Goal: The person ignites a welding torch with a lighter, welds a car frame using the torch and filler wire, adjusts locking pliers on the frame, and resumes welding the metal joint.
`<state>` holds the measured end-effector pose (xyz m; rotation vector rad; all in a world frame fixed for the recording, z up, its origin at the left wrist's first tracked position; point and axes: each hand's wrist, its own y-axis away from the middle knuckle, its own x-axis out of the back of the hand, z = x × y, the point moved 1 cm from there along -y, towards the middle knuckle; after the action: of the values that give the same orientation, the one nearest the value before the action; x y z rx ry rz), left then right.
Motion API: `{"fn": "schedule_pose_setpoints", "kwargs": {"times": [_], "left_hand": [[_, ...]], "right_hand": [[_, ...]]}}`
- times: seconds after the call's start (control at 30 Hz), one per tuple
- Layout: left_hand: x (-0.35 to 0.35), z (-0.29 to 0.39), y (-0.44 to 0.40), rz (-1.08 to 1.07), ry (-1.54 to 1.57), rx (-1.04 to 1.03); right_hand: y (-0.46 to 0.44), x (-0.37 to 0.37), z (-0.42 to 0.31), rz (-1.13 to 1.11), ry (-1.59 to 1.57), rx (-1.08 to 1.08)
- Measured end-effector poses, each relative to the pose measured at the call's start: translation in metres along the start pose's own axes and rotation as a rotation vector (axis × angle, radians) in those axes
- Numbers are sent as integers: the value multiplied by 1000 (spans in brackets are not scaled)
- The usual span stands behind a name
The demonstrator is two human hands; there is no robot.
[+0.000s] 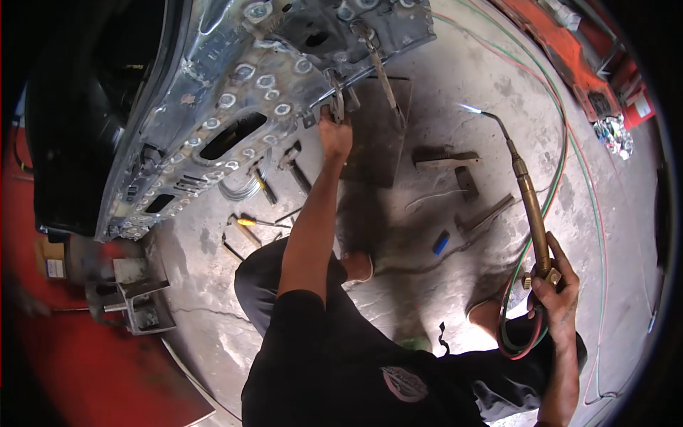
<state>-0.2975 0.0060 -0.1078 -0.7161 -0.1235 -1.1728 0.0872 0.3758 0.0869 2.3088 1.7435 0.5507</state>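
Note:
My left hand (pixel 334 135) reaches up to the lower edge of a grey metal car panel (pixel 274 82) and grips a metal bracket or clamp (pixel 338 105) there, its fingers partly hidden. On the right, my right hand (pixel 556 288) is closed around the valve end of a brass gas torch (pixel 528 196). A small bluish-white flame (pixel 469 109) burns at the torch tip, away from the panel. Red and green hoses (pixel 506 324) loop from the torch's base. Another locking clamp (pixel 380 67) hangs from the panel, right of my left hand.
Hammers (pixel 295 167), a yellow-handled screwdriver (pixel 256 223) and a wire coil (pixel 242 186) lie on the floor at left. A dark metal plate (pixel 377 135), metal pieces (pixel 467 183) and a blue object (pixel 441 243) lie ahead. Hoses (pixel 558 107) cross at right.

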Motion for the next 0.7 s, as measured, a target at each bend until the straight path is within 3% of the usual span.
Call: {"fn": "schedule_pose_setpoints", "kwargs": {"times": [0.3, 0.7], "left_hand": [[-1, -6, -2, 7, -49, -39], [5, 4, 7, 12, -57, 11]], "right_hand": [[-3, 9, 10, 143, -58, 10], [1, 12, 10, 135, -59, 53]]}}
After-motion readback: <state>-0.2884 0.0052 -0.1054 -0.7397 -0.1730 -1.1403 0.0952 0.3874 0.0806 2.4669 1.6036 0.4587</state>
